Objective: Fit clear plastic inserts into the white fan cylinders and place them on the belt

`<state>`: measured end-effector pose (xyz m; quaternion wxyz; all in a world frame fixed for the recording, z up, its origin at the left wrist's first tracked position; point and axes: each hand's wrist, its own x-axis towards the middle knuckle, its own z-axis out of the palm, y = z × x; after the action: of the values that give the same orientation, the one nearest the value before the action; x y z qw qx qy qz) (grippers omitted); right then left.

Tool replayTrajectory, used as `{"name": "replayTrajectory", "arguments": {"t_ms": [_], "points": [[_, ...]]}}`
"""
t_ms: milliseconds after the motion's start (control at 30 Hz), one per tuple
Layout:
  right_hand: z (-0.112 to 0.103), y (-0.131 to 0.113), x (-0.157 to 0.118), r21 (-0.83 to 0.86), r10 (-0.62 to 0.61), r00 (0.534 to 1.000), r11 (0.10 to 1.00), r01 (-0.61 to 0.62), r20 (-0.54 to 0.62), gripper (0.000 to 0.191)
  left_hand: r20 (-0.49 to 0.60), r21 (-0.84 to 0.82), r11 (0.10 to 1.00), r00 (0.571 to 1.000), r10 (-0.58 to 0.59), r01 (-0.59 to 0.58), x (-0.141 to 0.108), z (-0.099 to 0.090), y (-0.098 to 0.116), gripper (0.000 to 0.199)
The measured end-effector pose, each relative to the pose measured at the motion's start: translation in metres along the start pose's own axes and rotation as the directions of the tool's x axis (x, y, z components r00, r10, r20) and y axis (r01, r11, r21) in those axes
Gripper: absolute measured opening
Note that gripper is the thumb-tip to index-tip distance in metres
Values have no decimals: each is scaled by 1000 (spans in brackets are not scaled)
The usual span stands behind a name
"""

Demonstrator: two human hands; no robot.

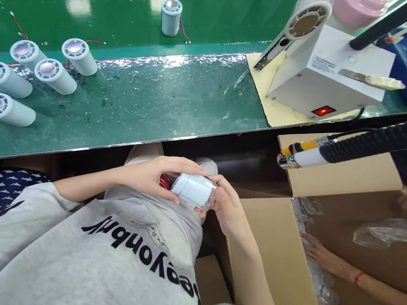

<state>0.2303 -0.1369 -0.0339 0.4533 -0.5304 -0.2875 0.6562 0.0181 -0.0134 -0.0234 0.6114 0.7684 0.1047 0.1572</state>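
Grey shirt [56,265] nearest; your left hand [152,175] and right hand [227,204] pinch one cylinder [192,187] in loose clear film [201,203], seemingly unfinished; other cylinders [9,110] left on desk [158,100], can't tell if done

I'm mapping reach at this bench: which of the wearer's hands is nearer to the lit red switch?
Right. The right hand is below and left of the lit red switch in the picture; the left hand is farther left.
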Motion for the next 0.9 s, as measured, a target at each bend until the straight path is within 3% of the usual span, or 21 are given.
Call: {"name": "replayTrajectory", "arguments": {"t_ms": [233, 467, 600, 700, 767, 800, 833, 900], "points": [[10, -1, 4, 63, 105, 994, 992, -105, 6, 75, 8, -8, 1000, 1000, 4, -4, -1, -1, -2, 71], [15, -3, 5, 73, 216, 973, 972, -222, 86, 78, 3, 10, 993, 993, 119, -119, -2, 0, -11, 72], [13, -1, 5, 40, 247, 956, 966, -256, 159, 82, -29, 51, 991, 992, 126, -124, -2, 3, -8, 62], [7, 10, 3, -63, 166, 979, 985, -159, 116, 77, -73, 40, 999, 997, 36, -33, -2, 5, -2, 60], [2, 20, 2, -234, -87, 995, 970, 72, -55, 53, -95, -14, 998, 994, -57, 56, -3, 6, 1, 65], [-2, 25, 2, -354, -289, 950, 906, 233, -116, 36, -99, -49, 994, 990, -98, 94, -4, 7, 2, 67], [-5, 28, 2, -474, -497, 861, 787, 396, -106, 21, -98, -86, 989, 986, -132, 124, -4, 7, 3, 68], [-10, 32, 3, -608, -778, 621, 446, 656, 99, 34, -87, -151, 975, 980, -179, 164, -5, 8, 4, 70]]}}
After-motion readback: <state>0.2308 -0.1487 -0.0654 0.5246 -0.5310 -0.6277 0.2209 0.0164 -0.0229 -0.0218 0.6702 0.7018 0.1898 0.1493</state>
